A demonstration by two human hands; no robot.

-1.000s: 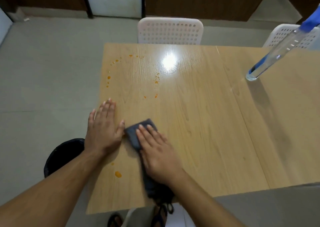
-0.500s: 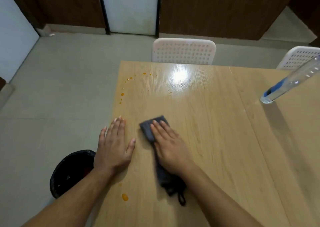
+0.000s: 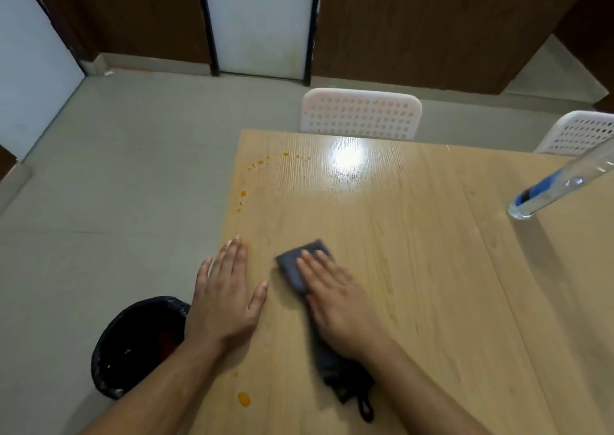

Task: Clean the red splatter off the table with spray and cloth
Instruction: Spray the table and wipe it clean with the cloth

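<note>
Cloth (image 3: 300,270), dark grey, lies flat on the desk (image 3: 415,268) under the right hand (image 3: 339,305); grip state: fingers straight, pressing down, nothing clasped. Left hand (image 3: 226,298) rests flat at 9 o'clock of the cloth, fingers spread, holding nothing. Red splatter (image 3: 243,194) dots the desk edge at 11 o'clock of the cloth; one drop (image 3: 244,398) lies at 7 o'clock. Spray bottle (image 3: 561,183) stands at 2 o'clock. Black bin (image 3: 139,341) sits on the floor at 8 o'clock.
</note>
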